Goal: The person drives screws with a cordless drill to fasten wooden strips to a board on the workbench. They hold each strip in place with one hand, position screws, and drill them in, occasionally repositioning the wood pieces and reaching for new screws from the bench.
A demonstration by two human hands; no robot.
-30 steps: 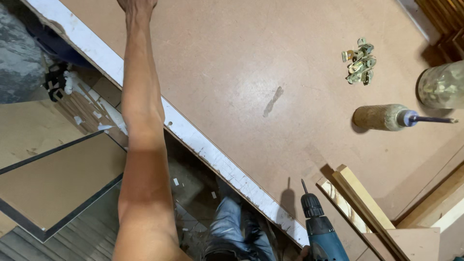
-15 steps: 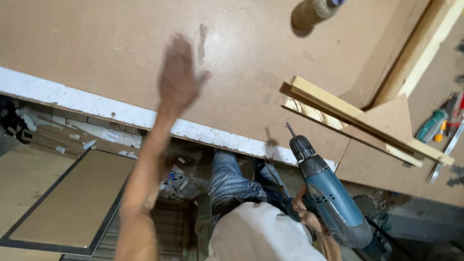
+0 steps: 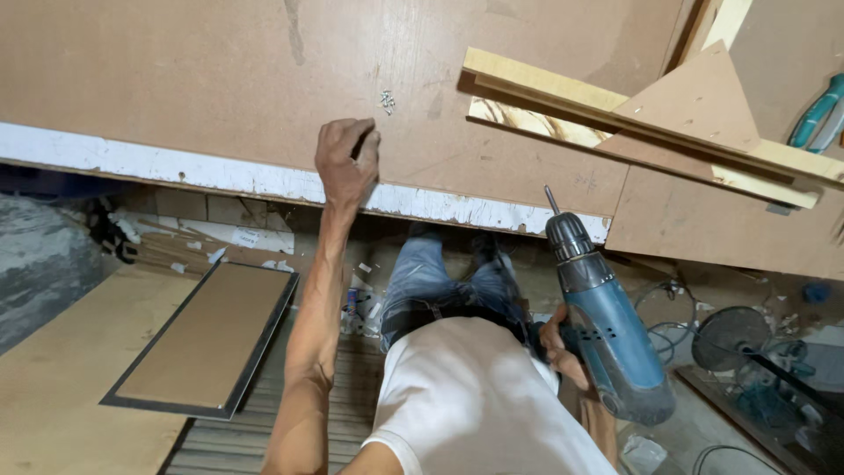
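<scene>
My left hand [image 3: 347, 160] rests curled on the brown board [image 3: 176, 79] near its white front edge [image 3: 220, 176]; I cannot see anything in its fingers. A small cluster of silver screws [image 3: 387, 101] lies on the board just beyond that hand. My right hand [image 3: 563, 343] grips a blue cordless drill [image 3: 602, 321] at waist height, its bit [image 3: 551, 199] pointing up toward the board's edge.
Pale wooden strips [image 3: 615, 110] and a triangular brown offcut [image 3: 699, 92] lie on the board at the right, with a teal-handled tool [image 3: 818, 114] at the far right. A dark-framed panel [image 3: 207, 339] lies on the floor at the left. Cables and a round stand [image 3: 730, 339] clutter the right floor.
My left arm has drawn back from a far reach across the board to its near edge, and the fingers have curled. The view has shifted right; the drill has risen into fuller view.
</scene>
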